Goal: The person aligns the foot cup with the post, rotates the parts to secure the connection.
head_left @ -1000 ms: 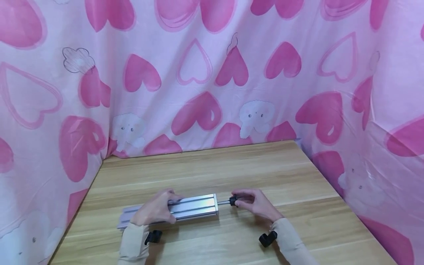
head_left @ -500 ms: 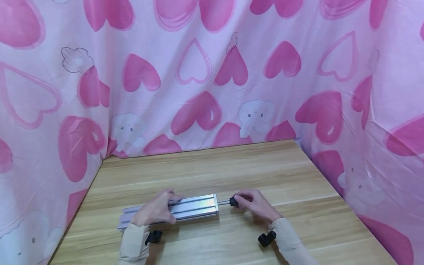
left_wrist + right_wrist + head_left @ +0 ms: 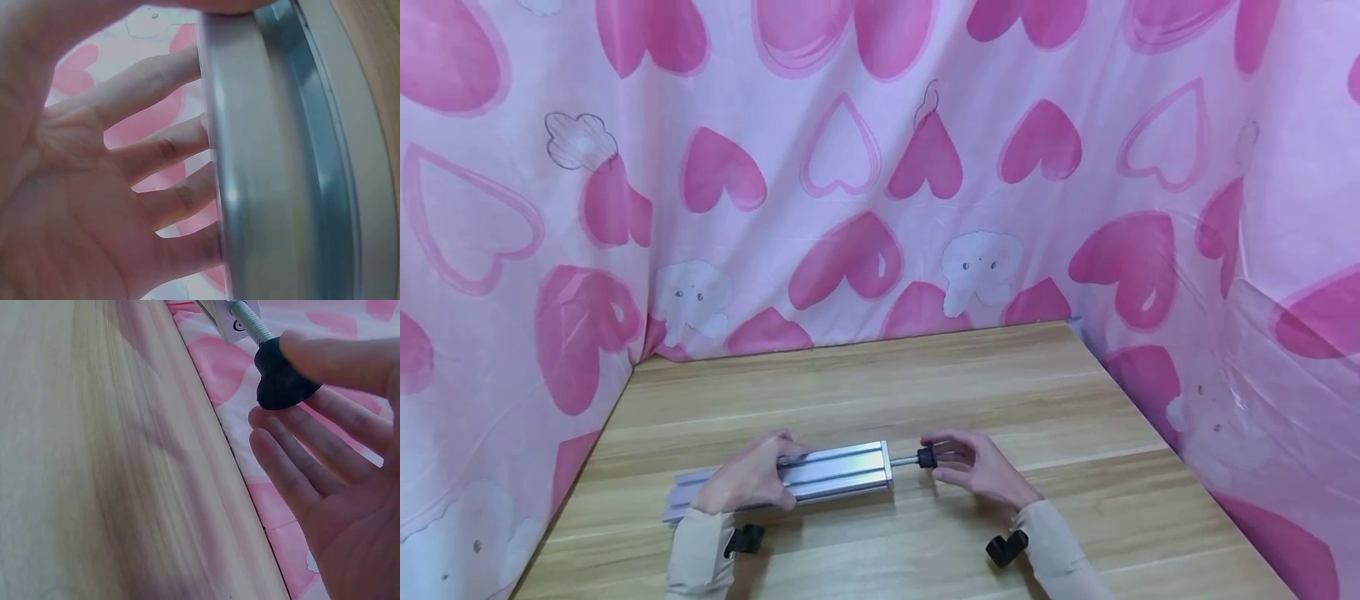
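A silver aluminium profile [image 3: 842,471] with long grooves lies lengthwise over the table. My left hand [image 3: 748,475] grips it across its width, thumb on the near side and fingers on the far side; in the left wrist view the fingertips press along one edge of the profile [image 3: 262,156]. From the plate on its right end sticks out a levelling foot [image 3: 927,457], a threaded rod with a black base. My right hand [image 3: 981,467] is at that base. In the right wrist view, the thumb lies against the black base [image 3: 281,378] and the fingers spread beneath it.
The wooden table [image 3: 865,383] has a light grain. A pink heart-patterned cloth [image 3: 880,167] hangs behind it and along both sides. Each wrist carries a black camera mount, such as the right mount [image 3: 1006,547].
My right fingers closed round the black base half a second ago and now stand more spread about it. The left hand keeps its hold on the profile.
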A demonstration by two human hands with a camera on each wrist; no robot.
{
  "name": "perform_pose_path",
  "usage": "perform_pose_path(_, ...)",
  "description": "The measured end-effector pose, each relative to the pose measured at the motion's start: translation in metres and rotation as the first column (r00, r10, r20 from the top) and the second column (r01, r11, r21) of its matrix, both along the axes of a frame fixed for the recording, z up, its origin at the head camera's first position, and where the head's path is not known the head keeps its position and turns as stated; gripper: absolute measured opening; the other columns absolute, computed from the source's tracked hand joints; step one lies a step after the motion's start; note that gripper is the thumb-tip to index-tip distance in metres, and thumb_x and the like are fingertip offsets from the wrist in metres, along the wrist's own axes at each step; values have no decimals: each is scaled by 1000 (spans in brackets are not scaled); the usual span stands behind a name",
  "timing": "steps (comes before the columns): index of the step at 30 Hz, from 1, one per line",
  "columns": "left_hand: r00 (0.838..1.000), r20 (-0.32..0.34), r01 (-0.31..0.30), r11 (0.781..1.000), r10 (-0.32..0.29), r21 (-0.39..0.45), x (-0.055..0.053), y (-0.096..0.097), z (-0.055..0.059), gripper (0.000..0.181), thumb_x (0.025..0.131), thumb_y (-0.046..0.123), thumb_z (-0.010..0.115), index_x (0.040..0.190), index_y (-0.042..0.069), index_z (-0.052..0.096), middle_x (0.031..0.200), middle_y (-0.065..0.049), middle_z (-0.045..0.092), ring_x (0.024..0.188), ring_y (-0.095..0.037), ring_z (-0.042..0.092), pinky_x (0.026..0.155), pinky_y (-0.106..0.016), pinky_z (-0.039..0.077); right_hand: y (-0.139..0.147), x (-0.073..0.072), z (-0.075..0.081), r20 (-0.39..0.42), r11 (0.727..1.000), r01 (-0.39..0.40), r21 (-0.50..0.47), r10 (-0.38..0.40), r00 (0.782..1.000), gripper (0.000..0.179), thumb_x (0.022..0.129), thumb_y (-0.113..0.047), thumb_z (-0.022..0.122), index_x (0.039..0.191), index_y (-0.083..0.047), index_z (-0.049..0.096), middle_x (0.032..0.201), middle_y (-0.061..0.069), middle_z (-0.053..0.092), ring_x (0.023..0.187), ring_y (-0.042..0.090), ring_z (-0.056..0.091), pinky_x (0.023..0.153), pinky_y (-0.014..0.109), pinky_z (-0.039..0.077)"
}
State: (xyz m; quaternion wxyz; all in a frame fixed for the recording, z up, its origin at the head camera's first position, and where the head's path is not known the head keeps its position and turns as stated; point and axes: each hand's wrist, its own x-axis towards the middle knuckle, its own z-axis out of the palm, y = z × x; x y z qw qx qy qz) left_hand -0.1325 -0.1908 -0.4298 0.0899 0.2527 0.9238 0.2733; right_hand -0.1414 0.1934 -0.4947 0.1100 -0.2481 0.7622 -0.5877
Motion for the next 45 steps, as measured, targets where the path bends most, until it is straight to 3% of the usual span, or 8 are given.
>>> perform_pose_path(6, 1000, 13, -3, 1000, 3, -2, 3, 0, -3, 77, 55, 8, 88, 129, 6, 69, 106, -5, 61, 90, -17, 54, 79, -29, 50, 0, 0, -2, -14, 1000, 8, 21, -8, 1000, 52, 89, -10, 74, 136, 5, 57, 127, 21, 67, 111, 17, 69, 98, 30, 53)
perform_pose_path(14, 1000, -11, -13, 1000, 13, -18, 2, 2, -6, 78, 54, 10, 87, 130, 6, 69, 104, -3, 60, 88, -16, 52, 77, -26, 48, 0, -5, -6, -23, 992, 63, 112, -61, 998, 44, 96, -25, 68, 131, 0, 63, 120, 14, 71, 103, 13, 70, 90, 24, 55)
perform_pose_path(21, 1000, -11, -8, 1000, 8, -10, 2, 4, -4, 78, 54, 9, 86, 130, 6, 69, 102, -2, 59, 87, -16, 51, 73, -24, 46, 0, -6, -5, 29, 995, 33, 96, -36, 999, 40, 102, -26, 58, 126, 6, 63, 104, 14, 76, 89, 28, 75, 82, 30, 58)
perform_pose_path(28, 1000, 4, 3, 1000, -3, 1, 3, 5, -6, 77, 55, 10, 87, 130, 5, 68, 104, -3, 59, 88, -17, 53, 76, -25, 49, -1, -5, -6, 74, 996, 20, 88, -27, 997, 35, 104, -29, 55, 114, 1, 69, 95, 15, 75, 79, 29, 73, 73, 40, 61)
perform_pose_path(33, 1000, -3, 3, 1000, -3, -13, 1, 4, -6, 77, 56, 10, 87, 130, 6, 68, 105, -3, 60, 89, -16, 53, 78, -27, 50, -1, -3, -5, 81, 991, 62, 120, -72, 994, 43, 104, -35, 54, 129, -2, 64, 109, 15, 74, 89, 24, 73, 81, 32, 59)
perform_pose_path(38, 1000, 3, -13, 1000, 13, -21, 2, 1, -6, 76, 55, 10, 87, 129, 7, 69, 105, -2, 61, 91, -16, 54, 82, -31, 51, 2, 2, -5, 11, 995, 65, 77, -66, 998, 52, 95, -20, 69, 141, -1, 54, 133, 21, 63, 106, 19, 71, 90, 27, 56)
perform_pose_path(42, 1000, -3, -13, 1000, 13, -12, 1, 0, -7, 76, 55, 9, 86, 129, 7, 69, 104, -1, 61, 90, -16, 54, 80, -28, 50, 1, 1, -3, -8, 999, 26, 21, -26, 1000, 54, 88, -8, 75, 138, 1, 55, 135, 25, 61, 113, 19, 68, 96, 26, 53)
perform_pose_path(45, 1000, -5, -3, 1000, 3, 2, 1, -1, -7, 76, 54, 9, 87, 128, 6, 70, 102, -2, 61, 88, -16, 53, 77, -26, 48, 0, 1, -1, -5, 999, 31, 25, -31, 999, 52, 88, -8, 75, 135, 2, 58, 130, 23, 65, 110, 18, 69, 94, 26, 54)
